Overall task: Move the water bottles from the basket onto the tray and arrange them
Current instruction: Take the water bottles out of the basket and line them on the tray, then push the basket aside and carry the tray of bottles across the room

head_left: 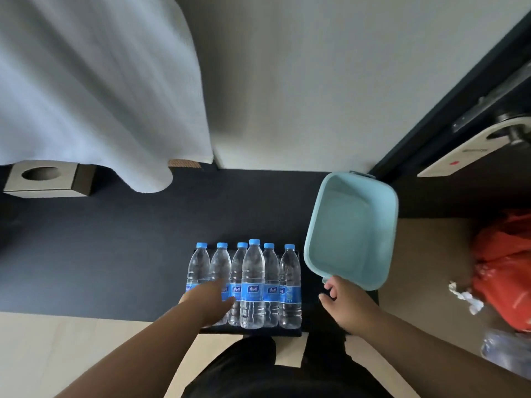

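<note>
Several clear water bottles with blue caps and blue labels stand upright, close together, on a black tray in front of me. My left hand lies flat with fingers extended against the leftmost bottles, holding none of them. To the right, a light blue plastic basket is tilted with its opening toward me, and no bottles show inside. My right hand grips the basket's near rim at its lower left corner.
The tray rests on a dark mat against a pale wall. A small cardboard box with a round hole sits at far left under a white curtain. An orange plastic bag and crumpled plastic lie at right.
</note>
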`<state>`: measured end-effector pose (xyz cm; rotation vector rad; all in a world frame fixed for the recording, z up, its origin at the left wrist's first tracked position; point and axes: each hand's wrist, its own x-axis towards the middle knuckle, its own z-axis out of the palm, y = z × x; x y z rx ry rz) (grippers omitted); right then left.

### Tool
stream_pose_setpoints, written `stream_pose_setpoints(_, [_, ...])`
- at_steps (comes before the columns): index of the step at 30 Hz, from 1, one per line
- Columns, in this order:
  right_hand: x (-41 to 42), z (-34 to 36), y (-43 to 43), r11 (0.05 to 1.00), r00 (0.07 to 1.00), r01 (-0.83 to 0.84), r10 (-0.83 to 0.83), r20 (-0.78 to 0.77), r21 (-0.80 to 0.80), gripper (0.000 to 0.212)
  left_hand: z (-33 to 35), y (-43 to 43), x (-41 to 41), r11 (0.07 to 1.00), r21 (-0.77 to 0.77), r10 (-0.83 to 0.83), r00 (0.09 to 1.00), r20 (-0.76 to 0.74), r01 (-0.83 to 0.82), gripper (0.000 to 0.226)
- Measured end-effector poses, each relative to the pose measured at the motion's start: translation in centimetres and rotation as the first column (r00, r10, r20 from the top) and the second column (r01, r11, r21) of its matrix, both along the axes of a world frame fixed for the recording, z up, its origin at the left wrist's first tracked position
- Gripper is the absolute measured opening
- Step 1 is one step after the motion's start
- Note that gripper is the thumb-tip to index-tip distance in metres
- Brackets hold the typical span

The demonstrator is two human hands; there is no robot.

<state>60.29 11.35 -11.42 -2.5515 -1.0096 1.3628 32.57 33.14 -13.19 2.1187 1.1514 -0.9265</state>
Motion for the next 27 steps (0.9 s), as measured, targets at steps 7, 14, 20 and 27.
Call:
stream_pose_setpoints(7, [6.6, 1.8, -3.7, 0.996, 0.978, 0.073, -0.082, 0.191, 0.056, 0.025, 1.8, -0.7, 3.5, 0.997, 0.067, -0.034, 0.999, 0.021, 0.032, 0.059])
stream_pose_setpoints(14, [11.0, 0.6, -5.6, 0.93, 0.933, 0.348, -0.332, 0.139, -0.114, 0.046, 1.9, -3.6, 12.1, 0.999, 0.025, -0.03, 0.993, 0.111, 0.028, 0.041])
stream_pose_setpoints(20, [11.0, -2.3, -5.1, 0.786, 0.766, 0.606, -0.617, -0.177, -0.119, 0.029, 0.5, -6.8, 18.9, 0.999, -0.005, -0.049, 0.983, 0.175, 0.05, 0.028])
stream_pose_setpoints(27, [13.2, -3.7, -3.8, 0.844, 0.839, 0.536, -0.536, -0.093, -0.034, 0.044, 0.2, -8.7, 22.8, 0.981, 0.048, 0.173, 0.961, 0.214, -0.187, 0.038])
